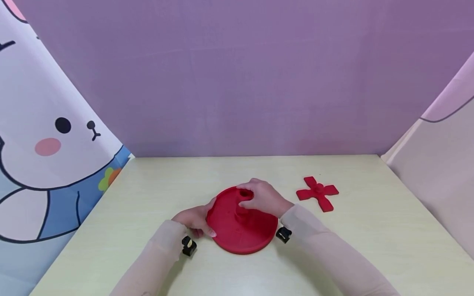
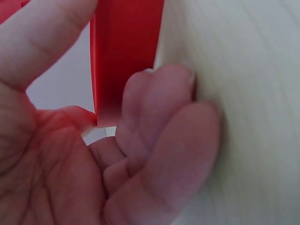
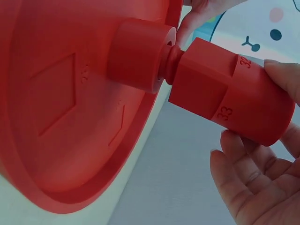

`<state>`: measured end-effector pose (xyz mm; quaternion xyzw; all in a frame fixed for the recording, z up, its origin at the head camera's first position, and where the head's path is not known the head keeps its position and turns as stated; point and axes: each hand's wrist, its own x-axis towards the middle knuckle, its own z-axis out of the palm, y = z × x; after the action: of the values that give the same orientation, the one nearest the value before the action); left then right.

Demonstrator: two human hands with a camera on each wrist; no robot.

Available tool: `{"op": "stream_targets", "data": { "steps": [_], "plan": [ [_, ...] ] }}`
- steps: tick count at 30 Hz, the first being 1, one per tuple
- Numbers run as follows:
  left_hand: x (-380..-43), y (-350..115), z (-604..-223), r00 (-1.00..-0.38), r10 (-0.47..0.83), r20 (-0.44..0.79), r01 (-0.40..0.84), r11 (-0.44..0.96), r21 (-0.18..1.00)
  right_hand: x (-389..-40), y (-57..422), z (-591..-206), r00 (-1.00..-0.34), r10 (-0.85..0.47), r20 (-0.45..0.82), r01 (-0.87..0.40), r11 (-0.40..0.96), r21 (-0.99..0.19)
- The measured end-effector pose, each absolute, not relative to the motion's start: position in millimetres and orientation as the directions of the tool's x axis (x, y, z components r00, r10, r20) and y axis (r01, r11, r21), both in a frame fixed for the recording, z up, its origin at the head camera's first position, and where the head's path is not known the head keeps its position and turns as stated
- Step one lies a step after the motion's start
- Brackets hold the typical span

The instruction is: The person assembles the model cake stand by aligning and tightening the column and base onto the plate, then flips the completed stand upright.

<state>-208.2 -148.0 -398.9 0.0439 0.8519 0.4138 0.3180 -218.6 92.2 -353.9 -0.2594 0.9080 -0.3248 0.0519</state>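
A red round base with a raised rim stands on the table, a short socket rising from its middle. My left hand grips the base's left edge, thumb over the rim. In the left wrist view, the other fingers lie curled low beside the rim wall, close to the tabletop. My right hand holds a red plastic connector, marked 32 and 33, between thumb and fingers around its wide hollow end. The connector's narrow neck meets the socket's mouth, and its body leans slightly.
A flat red four-armed cross with a round knob in its middle lies on the pale table, to the right beyond my right hand. A purple cloth rises behind the table, with a cartoon-printed cloth on the left.
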Motion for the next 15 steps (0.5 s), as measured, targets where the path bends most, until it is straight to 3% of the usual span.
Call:
{"op": "stream_targets", "data": {
  "steps": [10,15],
  "plan": [
    [-210.7,-148.9,-399.6,-0.782,0.363,-0.507,-0.209,0.614,0.761,-213.5,84.0,-353.6,-0.811,-0.567,0.145,-0.573,0.721,-0.389],
    [-210.8,-148.9,-399.6,-0.784,0.355,-0.508,-0.202,0.628,0.751,-215.1,90.6,-359.2,-0.788,-0.594,0.161,-0.599,0.682,-0.420]
  ]
}}
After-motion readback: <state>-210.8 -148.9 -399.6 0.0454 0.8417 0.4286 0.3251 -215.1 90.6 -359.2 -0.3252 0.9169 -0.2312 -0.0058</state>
